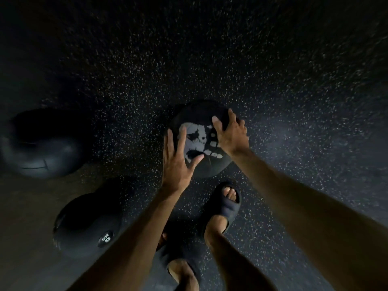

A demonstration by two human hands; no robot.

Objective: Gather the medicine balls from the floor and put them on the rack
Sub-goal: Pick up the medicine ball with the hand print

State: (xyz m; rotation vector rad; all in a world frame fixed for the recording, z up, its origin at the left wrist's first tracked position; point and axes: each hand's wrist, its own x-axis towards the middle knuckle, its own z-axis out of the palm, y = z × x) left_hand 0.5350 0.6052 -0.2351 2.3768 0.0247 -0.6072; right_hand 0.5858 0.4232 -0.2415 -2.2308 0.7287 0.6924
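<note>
Currently pick-up step: skull-print medicine ball (197, 139) on speckled floor (273, 80), just ahead of sandalled foot (227, 206). Left hand (178, 164) splayed against its left side, right hand (231, 137) splayed over upper right, neither clenched. Next: squeeze between palms, lift (probably heavy), carry to rack, which is out of view. KG-marked ball (84, 223) and bigger ball (42, 148) wait at left.

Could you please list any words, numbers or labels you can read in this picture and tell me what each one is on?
"KG": on the round black label of the lower-left medicine ball; the figure beside it is too blurred to read.
No readable letters: the worn grey print on the middle ball.
No text seen: the large left ball.
</note>
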